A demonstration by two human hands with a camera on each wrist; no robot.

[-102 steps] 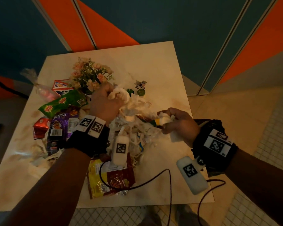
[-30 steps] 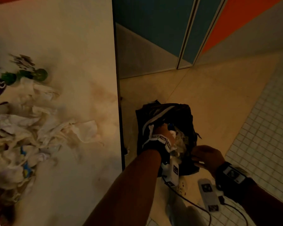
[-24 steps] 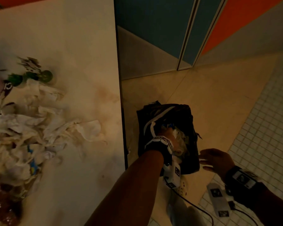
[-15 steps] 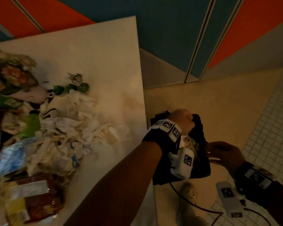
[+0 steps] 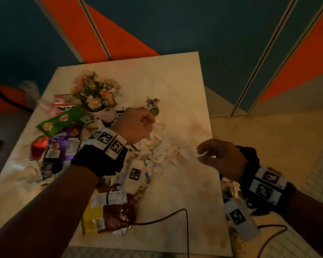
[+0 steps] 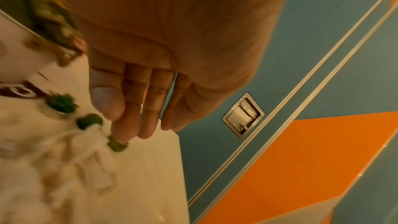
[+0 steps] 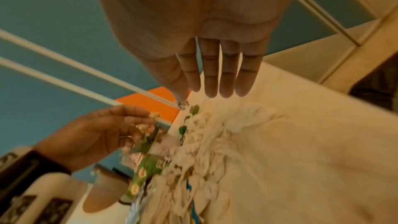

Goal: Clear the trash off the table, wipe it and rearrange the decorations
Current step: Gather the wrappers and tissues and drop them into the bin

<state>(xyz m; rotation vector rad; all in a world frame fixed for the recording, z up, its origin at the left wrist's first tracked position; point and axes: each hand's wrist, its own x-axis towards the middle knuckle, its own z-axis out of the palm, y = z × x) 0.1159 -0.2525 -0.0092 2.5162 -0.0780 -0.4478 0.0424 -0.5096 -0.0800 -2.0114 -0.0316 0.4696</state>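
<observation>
A heap of crumpled white tissues [image 5: 162, 153] lies mid-table, also seen in the wrist views [image 6: 64, 159] [image 7: 215, 142]. My left hand [image 5: 149, 121] hovers over its far end with straight fingers [image 6: 133, 125], holding nothing, just above small green decorations [image 6: 62, 103]. My right hand [image 5: 200, 154] hangs over the heap's right edge, fingers [image 7: 215, 91] extended and empty. A pot of pink flowers [image 5: 96, 94] stands behind the heap. Snack wrappers lie to the left: green [image 5: 63, 120], purple [image 5: 63, 146], red [image 5: 38, 146], and a yellow-red one [image 5: 108, 211] near the front.
The pale table [image 5: 175, 81] is stained and bare on its right and far parts. A dark bag [image 7: 379, 81] sits on the floor past the table's right edge. Blue and orange wall panels [image 5: 175, 25] stand behind. Cables [image 5: 175, 213] trail from my wrists.
Both hands were down at the black bag on the floor, where the tissues they had gripped went in. They have come back up over the table, empty.
</observation>
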